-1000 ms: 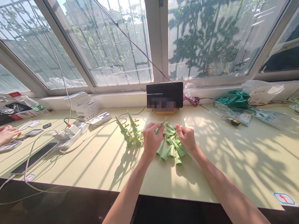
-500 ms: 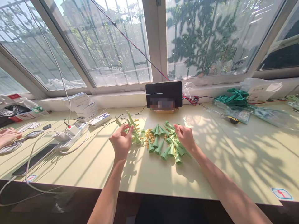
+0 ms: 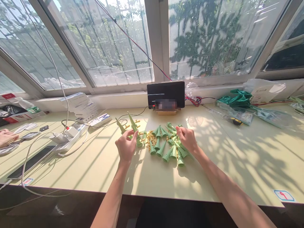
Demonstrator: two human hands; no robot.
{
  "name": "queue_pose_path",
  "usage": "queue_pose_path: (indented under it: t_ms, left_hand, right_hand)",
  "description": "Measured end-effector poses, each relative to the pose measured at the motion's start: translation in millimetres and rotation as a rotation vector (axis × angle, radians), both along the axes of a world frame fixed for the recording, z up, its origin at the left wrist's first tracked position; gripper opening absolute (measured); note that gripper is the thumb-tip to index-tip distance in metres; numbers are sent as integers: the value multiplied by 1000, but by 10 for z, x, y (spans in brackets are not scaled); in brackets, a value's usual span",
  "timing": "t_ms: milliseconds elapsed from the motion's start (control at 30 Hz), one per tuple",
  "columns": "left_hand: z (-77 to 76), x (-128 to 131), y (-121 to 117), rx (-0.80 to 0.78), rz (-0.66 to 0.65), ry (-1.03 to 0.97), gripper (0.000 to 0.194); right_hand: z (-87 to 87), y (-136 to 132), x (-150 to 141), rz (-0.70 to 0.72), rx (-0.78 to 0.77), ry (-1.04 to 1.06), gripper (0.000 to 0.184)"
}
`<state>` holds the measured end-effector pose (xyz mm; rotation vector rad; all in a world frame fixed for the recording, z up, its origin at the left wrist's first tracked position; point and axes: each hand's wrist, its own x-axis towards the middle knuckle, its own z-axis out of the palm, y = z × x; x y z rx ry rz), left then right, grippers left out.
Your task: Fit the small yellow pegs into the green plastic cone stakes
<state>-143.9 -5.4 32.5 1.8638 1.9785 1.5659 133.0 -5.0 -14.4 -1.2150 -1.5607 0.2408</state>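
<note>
My left hand [image 3: 127, 145] is at the left of the cluster, its thumb and fingers closed around a green plastic cone [image 3: 132, 121] that stands tip up with short yellow pegs sticking out of its side. Another green cone [image 3: 120, 125] rises just behind that hand, partly hidden by it. My right hand [image 3: 187, 138] is over the right side of the pile, fingertips pinched together; what they hold, if anything, is too small to make out. Between the hands lie several loose green cones [image 3: 161, 148] and a heap of small yellow pegs [image 3: 151, 136].
A black tablet [image 3: 165, 95] stands on a cardboard support at the back. On the left are a power strip [image 3: 72, 139] with cables, white boxes [image 3: 79, 106], a dark phone [image 3: 30, 162] and another person's hand [image 3: 7, 137]. Plastic bags [image 3: 239, 106] lie at the back right.
My left hand has moved slightly down and to the right against the standing cone. My right hand stays pinched in nearly the same place. The view has shifted a little.
</note>
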Motion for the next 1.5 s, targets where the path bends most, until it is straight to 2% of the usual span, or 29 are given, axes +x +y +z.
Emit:
queue_pose_path:
  t_ms: [167, 767, 1000, 1133, 1200, 1267, 1333, 1400, 1500]
  left_hand:
    - [-22, 7, -16, -31, 12, -28, 26]
    - [-124, -12, -21, 10, -5, -28, 34]
    - [-40, 7, -259, 204, 59, 66, 26]
    - [82, 279, -299, 30, -238, 60, 19]
    - [114, 486, -177, -124, -422, 53, 14]
    - [104, 703, 19, -223, -532, 50, 10]
    - [47, 896, 232, -266, -583, 50, 7]
    - [-47, 1036, 401, -240, -612, 43, 5]
    - [-214, 1117, 514, -194, -596, 80, 10]
  right_hand:
    - [-2, 5, 1, 7, -21, -8, 58]
    - [-30, 21, -3, 32, -27, 5, 55]
    - [-22, 37, 5, 1, -9, -11, 54]
    - [-30, 56, 29, -28, -10, 14, 45]
    - [-54, 73, 40, -35, -31, 48, 39]
    - [-86, 96, 48, -38, -58, 73, 33]
    - [-118, 120, 58, -42, -72, 67, 30]
    - [-142, 140, 72, -50, -82, 31, 27]
    - [-162, 160, 98, -54, -79, -44, 23]
